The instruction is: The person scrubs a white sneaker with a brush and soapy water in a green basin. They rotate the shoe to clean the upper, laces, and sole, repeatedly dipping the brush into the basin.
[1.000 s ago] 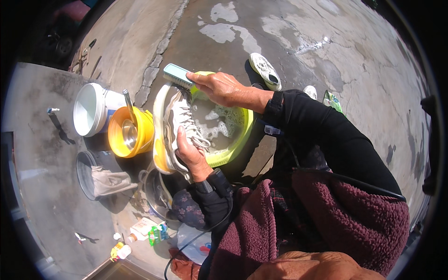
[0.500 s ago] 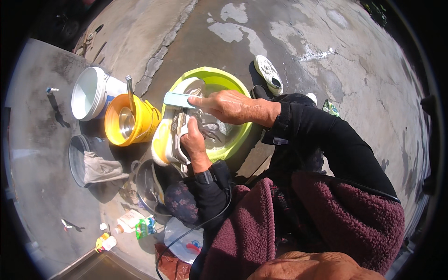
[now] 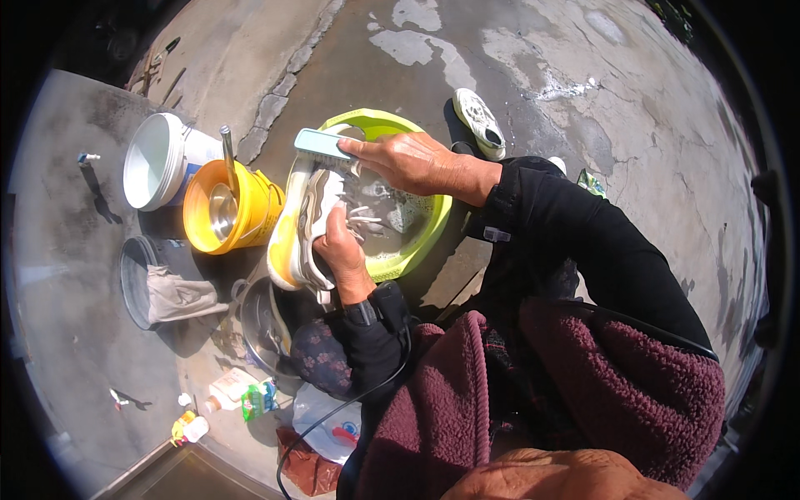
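My left hand (image 3: 342,252) is closed around the side of a wet white-and-grey sneaker (image 3: 307,225), tilted so its pale sole with a yellow patch faces left. Its loose laces hang toward the water. In my right hand (image 3: 417,164) is a scrub brush with a light blue back (image 3: 321,143), bristles down, at the toe end of the shoe. Both hands are over the left part of a lime-green basin (image 3: 433,225), which holds cloudy, sudsy water. The bristle tips are partly hidden, so their exact contact with the shoe is hard to see.
Left of the basin stand a yellow bucket (image 3: 268,212) with a metal ladle (image 3: 227,158), a white bucket (image 3: 156,167) and a grey bucket (image 3: 137,283) with a cloth (image 3: 179,296) over its rim. Another white sneaker (image 3: 479,123) lies beyond my right arm. Bottles (image 3: 232,389) are at lower left.
The brush has risen slightly to the shoe's toe end, showing its bristles. The sneaker has rolled a little in my left hand, and its laces now hang differently.
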Action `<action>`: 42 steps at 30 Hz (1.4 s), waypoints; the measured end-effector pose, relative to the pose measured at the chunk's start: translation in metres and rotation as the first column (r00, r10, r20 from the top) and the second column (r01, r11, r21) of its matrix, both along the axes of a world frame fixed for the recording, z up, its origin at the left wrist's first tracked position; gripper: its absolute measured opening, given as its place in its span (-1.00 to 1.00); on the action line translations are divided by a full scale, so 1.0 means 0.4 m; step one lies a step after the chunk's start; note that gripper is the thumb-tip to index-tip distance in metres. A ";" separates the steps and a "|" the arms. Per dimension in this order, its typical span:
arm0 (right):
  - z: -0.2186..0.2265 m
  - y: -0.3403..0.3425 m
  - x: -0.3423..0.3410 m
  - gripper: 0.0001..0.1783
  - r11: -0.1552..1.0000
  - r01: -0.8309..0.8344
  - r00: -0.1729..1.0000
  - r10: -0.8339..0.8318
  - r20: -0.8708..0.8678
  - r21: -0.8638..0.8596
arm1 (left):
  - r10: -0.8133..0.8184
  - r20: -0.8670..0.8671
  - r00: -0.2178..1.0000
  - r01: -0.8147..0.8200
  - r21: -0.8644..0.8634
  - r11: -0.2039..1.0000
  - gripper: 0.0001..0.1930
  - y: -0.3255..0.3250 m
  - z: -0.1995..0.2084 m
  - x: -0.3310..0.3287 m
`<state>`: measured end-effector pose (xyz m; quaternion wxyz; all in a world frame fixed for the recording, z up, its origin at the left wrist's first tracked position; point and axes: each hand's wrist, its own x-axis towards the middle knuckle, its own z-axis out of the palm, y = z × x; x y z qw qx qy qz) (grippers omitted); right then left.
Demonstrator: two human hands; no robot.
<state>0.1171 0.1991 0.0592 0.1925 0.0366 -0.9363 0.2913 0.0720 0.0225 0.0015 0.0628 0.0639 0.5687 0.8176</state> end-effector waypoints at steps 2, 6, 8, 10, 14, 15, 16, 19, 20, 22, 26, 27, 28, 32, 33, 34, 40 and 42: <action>-0.011 0.026 -0.026 -0.54 1.000 0.018 1.000 -0.018 0.003 0.001 | 0.025 0.069 0.997 -0.031 0.078 0.996 -0.72 0.014 0.021 0.005; -0.030 0.021 -0.041 -0.52 0.988 0.092 0.992 -0.081 0.093 -0.124 | -0.072 0.216 0.974 0.016 0.247 0.969 -0.43 0.019 0.050 0.011; -0.037 -0.013 -0.013 -0.51 0.996 -0.015 0.993 0.025 0.111 -0.086 | -0.048 0.183 0.982 0.018 0.159 0.987 -0.21 0.020 0.049 0.006; -0.040 -0.045 0.024 -0.50 0.980 -0.169 0.968 0.185 0.171 -0.106 | -0.058 0.220 0.974 -0.007 0.282 0.959 -0.22 0.019 0.040 -0.006; -0.035 -0.052 0.044 -0.45 0.954 -0.288 0.953 0.294 0.071 -0.086 | -0.127 0.307 0.943 -0.010 0.409 0.912 -0.21 0.007 0.020 -0.026; -0.031 -0.036 0.031 -0.44 0.970 -0.242 0.967 0.244 0.078 -0.038 | -0.092 0.386 0.918 -0.080 0.407 0.910 -0.21 0.006 0.018 -0.029; -0.028 -0.017 0.016 -0.41 0.982 -0.180 0.982 0.176 0.063 0.065 | -0.141 0.342 0.929 -0.032 0.454 0.890 -0.21 0.003 0.018 -0.029; -0.017 0.047 -0.028 -0.44 0.996 0.001 0.994 -0.011 0.110 0.092 | -0.250 0.198 0.948 0.112 0.527 0.842 -0.24 -0.005 0.023 -0.034; -0.013 0.067 -0.032 -0.47 0.994 0.081 0.987 -0.090 0.132 0.075 | -0.244 0.258 0.935 0.066 0.549 0.833 -0.25 -0.006 0.024 -0.035; -0.003 0.099 -0.032 -0.51 0.973 0.230 0.943 -0.230 0.240 0.029 | -0.247 0.372 0.895 -0.020 0.585 0.811 -0.27 -0.009 0.019 -0.043; 0.018 0.113 0.000 -0.54 0.965 0.208 0.977 -0.196 0.089 -0.160 | -0.170 0.363 0.916 -0.062 0.549 0.834 -0.32 -0.005 -0.038 -0.070; 0.026 0.110 0.009 -0.54 0.961 0.190 0.981 -0.180 0.064 -0.202 | -0.064 0.408 0.911 -0.118 0.406 0.906 -0.35 0.002 -0.062 -0.077; 0.034 0.106 0.016 -0.53 0.955 0.173 0.985 -0.168 0.039 -0.242 | -0.076 0.394 0.916 -0.053 0.306 0.950 -0.37 0.006 -0.088 -0.079; 0.073 0.103 0.043 -0.49 0.948 0.121 0.990 -0.095 0.102 -0.296 | -0.150 -0.071 0.986 0.126 -0.270 0.954 -0.44 0.051 -0.201 -0.075; 0.083 0.109 0.049 -0.48 0.943 0.118 0.990 -0.087 0.113 -0.310 | -0.113 0.266 0.957 0.134 -0.063 0.989 -0.45 0.071 -0.228 -0.076; 0.092 0.117 0.058 -0.48 0.935 0.132 0.986 -0.088 0.144 -0.329 | -0.010 0.498 0.867 0.011 0.000 1.000 -0.45 0.098 -0.256 -0.081; 0.108 0.172 0.092 -0.42 0.922 0.139 0.986 -0.095 0.137 -0.361 | 0.171 0.417 0.893 0.210 -0.722 0.660 -0.19 0.214 -0.407 -0.116; 0.105 0.184 0.096 -0.37 0.926 0.106 0.992 -0.074 0.101 -0.362 | 0.035 0.434 0.900 0.396 -0.850 0.348 -0.12 0.226 -0.449 -0.129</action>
